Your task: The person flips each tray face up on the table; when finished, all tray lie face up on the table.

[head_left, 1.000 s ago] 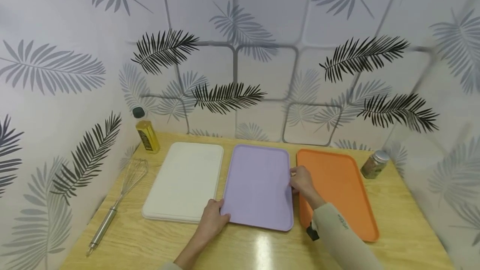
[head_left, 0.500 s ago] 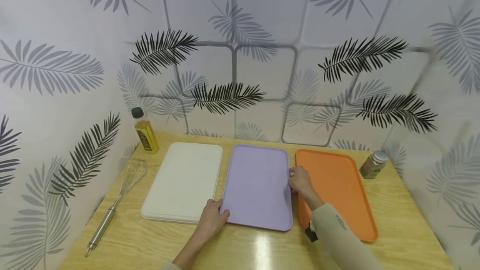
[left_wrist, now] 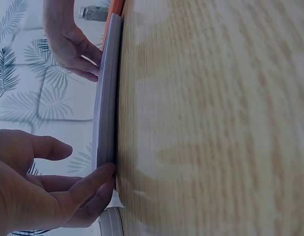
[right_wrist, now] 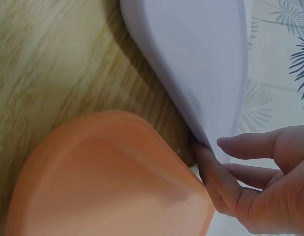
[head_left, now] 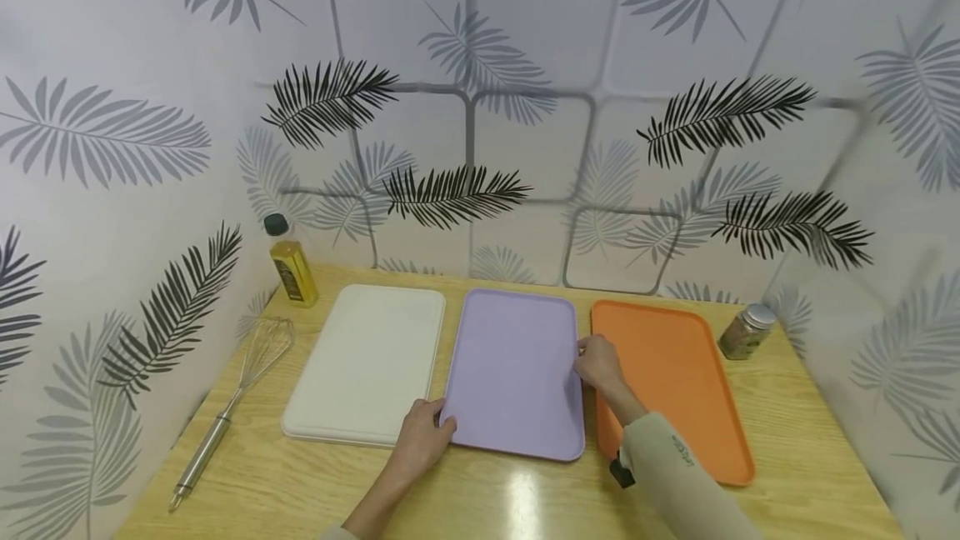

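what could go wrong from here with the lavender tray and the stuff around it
First, the right hand sits in the narrow gap beside the orange tray, so shifting the lavender tray that way might bump it. Second, the right sleeve crosses over the orange tray and could drag on its rim. Third, the left thumb stands clear of the lavender tray, so a lift might slip there.

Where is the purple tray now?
In the head view, the purple tray is central, between the white tray, left, and orange tray, right, touched by the left hand and right hand.
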Tool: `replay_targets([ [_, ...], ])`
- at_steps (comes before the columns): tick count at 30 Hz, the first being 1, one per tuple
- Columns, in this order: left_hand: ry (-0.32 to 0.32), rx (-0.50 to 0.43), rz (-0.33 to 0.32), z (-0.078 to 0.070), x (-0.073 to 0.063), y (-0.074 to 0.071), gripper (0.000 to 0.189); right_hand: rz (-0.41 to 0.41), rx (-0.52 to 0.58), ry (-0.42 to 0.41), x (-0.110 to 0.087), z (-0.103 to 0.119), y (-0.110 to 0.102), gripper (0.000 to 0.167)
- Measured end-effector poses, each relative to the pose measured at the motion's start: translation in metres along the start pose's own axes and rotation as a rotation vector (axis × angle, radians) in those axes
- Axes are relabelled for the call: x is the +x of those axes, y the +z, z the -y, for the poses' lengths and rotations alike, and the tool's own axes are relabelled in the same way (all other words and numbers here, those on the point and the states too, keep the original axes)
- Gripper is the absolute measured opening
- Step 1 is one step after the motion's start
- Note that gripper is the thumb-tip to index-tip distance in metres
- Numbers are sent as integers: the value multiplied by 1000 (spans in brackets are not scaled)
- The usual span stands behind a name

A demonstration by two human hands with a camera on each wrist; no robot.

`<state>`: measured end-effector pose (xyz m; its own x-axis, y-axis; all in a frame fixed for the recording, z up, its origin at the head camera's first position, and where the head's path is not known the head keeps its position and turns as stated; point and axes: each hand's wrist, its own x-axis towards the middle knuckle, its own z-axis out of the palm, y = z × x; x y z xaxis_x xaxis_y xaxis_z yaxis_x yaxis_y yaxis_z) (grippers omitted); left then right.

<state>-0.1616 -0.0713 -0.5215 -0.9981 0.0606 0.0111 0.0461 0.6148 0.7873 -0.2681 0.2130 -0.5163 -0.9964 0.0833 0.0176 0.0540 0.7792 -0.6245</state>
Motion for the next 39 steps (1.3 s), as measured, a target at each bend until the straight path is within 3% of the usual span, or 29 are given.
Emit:
replay_targets([
  [2, -6, -13, 4, 1, 0, 0, 46, 0, -5, 2, -1, 1, 0, 14],
  [7, -37, -79, 25, 4, 0, -2, 45, 1, 2, 17, -3, 4, -1, 29],
  [11, -41, -146, 65, 6, -2, -6, 43, -11, -5, 23, -5, 4, -3, 9],
  [12, -36, -161, 77, 7, -3, -8, 42, -12, -6, 25, -6, 5, -4, 10],
  [15, -20, -204, 88, 7, -4, -22, 39, -25, -50, 15, -7, 6, -4, 37],
  [19, 10, -213, 7, 17, 3, -57, 36, -41, -90, -18, -10, 18, -4, 44],
  [24, 17, -83, -95, 60, 20, -114, 36, -54, 14, -141, -17, 42, 7, 42],
  [29, 36, 64, -94, 109, 27, -162, 45, 20, 216, -262, -20, 70, 37, 45],
  [33, 72, 180, -63, 134, 34, -179, 54, 109, 292, -296, -21, 97, 61, 50],
  [39, 97, 310, 16, 138, 41, -183, 61, 212, 333, -294, -20, 133, 95, 57],
])
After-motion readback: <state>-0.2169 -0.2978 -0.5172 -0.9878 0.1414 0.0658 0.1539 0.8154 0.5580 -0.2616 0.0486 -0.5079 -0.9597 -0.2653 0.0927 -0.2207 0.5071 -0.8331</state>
